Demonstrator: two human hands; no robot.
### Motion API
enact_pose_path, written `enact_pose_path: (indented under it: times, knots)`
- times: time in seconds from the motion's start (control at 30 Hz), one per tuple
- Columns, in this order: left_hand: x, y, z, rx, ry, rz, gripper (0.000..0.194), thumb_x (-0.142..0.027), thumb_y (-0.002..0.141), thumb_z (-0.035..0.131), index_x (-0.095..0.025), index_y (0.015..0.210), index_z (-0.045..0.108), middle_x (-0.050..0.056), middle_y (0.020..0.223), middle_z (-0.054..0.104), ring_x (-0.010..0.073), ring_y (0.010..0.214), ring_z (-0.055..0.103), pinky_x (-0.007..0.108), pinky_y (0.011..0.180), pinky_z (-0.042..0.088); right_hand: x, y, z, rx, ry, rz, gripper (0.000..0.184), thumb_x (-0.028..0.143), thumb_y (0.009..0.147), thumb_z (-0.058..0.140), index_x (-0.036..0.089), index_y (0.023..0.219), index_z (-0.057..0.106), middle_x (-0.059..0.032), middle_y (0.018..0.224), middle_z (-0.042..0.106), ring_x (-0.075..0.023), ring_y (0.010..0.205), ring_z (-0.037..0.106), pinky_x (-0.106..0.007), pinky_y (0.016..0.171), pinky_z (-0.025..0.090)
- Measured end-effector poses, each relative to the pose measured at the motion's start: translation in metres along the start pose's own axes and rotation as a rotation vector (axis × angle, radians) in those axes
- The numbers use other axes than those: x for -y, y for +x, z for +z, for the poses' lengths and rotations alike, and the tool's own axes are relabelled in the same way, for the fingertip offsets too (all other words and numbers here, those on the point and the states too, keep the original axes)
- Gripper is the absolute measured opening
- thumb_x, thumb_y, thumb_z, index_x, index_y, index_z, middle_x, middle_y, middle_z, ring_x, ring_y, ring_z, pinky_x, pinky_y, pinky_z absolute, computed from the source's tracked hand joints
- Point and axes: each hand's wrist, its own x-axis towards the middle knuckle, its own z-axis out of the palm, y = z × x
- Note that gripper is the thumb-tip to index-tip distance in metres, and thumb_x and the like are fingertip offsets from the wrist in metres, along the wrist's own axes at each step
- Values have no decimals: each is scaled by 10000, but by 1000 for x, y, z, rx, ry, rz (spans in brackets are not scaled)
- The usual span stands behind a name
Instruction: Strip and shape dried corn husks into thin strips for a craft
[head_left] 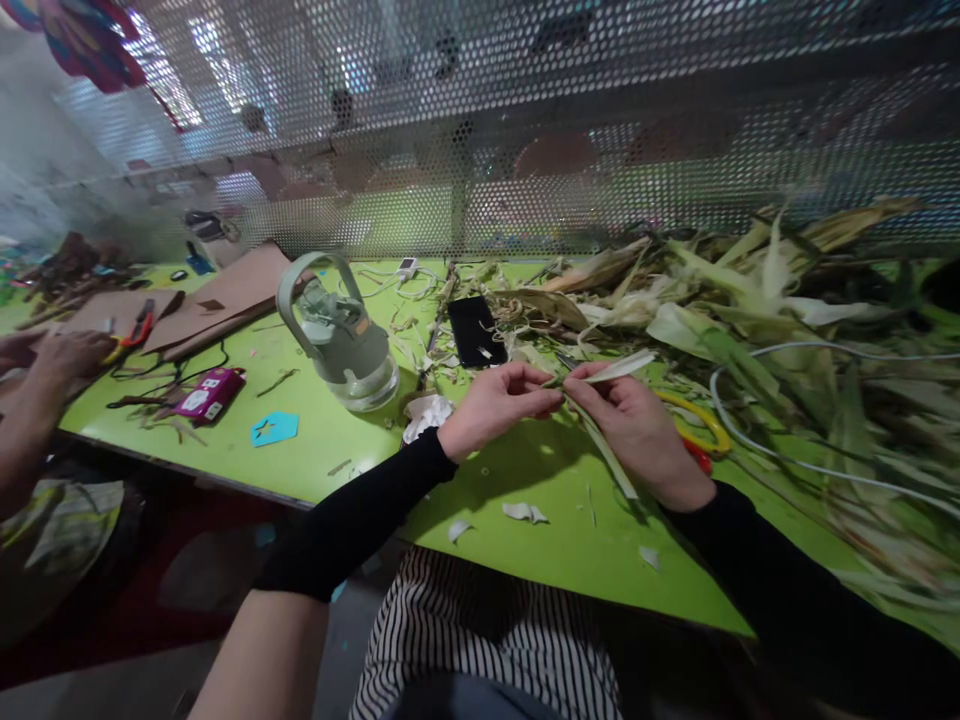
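Note:
Above the green table (547, 545), my left hand (502, 405) and my right hand (630, 425) meet with their fingertips nearly touching. Both pinch a folded strip of corn husk (609, 458). One end of it slants down below my right hand, while a paler end sticks out above the fingers to the right. Where the fingertips close on it, the fold is mostly hidden. Partly behind my right wrist lie scissors with yellow and red handles (709, 430). A black phone (478, 332) rests just beyond my left hand.
A heap of corn husks (750, 290) covers the right side, crossed by a white cable (720, 400). Left of my hands stand a green water bottle (341, 340) and crumpled tissue (427, 413). Another person's hand (67, 360) is at far left. A perforated metal screen (480, 180) borders the back.

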Motion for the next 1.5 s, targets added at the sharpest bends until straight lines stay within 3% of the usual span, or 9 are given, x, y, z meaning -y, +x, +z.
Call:
enact_pose_path:
  times: [0.17,0.33,0.6,0.73,0.87,1.07,1.2,1.33,1.5]
  knots:
    - [-4,1,0,-78,-40,-53,346,-333,714,843,-133,807,576,-10,692,692,77,626,627,281,727,505,3,0,1,77,132,103,346,533,808,729,208,909,667,0,687,669,-153,588,604,-286,549,509]
    - [-13,0,0,-127,-85,-133,405,-357,651,890,-135,763,571,-19,666,690,62,592,615,264,714,525,5,1,-5,120,8,-69,227,430,809,741,240,930,711,-61,935,750,-224,817,702,-373,750,580]
    - [-17,-2,4,-162,-225,-216,112,-97,872,655,-121,778,600,3,683,703,55,606,644,244,747,541,-15,0,-7,-181,-247,-270,481,520,809,752,241,1156,570,-28,862,664,-188,657,623,-337,560,526]
    - [-14,-1,4,-144,-299,-229,119,-76,898,608,-112,785,619,9,684,700,48,597,635,209,714,538,-17,-4,-10,-262,-466,-570,524,379,872,738,253,1325,506,-44,907,685,-175,618,598,-318,505,491]
    - [-11,1,2,-147,-335,-246,136,-84,900,605,-110,767,616,13,700,697,43,606,629,207,731,536,-8,-5,-13,-151,-661,-899,322,161,933,638,288,1228,660,-68,998,747,-227,853,696,-361,738,570]
    - [1,3,1,-154,-154,-36,268,-278,746,816,-133,801,597,-45,648,635,55,581,587,230,677,495,0,0,-13,38,-694,-1065,310,81,943,567,222,1187,695,-90,1003,763,-224,855,705,-356,761,575]
    - [10,5,-1,-143,64,115,343,-374,717,825,-133,834,610,-53,650,615,52,573,554,208,602,426,-2,0,-12,145,-550,-958,252,158,980,532,252,1120,718,-75,1022,767,-219,919,713,-364,800,579]
    - [12,1,0,-26,277,189,181,-298,846,697,-132,891,641,-14,718,651,69,637,573,231,663,450,-6,-3,-7,-4,-284,-610,136,325,960,623,274,1021,733,-43,951,764,-217,854,717,-373,768,580]
    - [10,-3,3,-42,478,213,135,-241,840,689,-136,922,667,14,792,674,80,686,550,225,669,434,-8,-4,1,-91,-15,-215,269,523,859,719,255,876,694,-10,768,706,-181,663,653,-322,613,544]
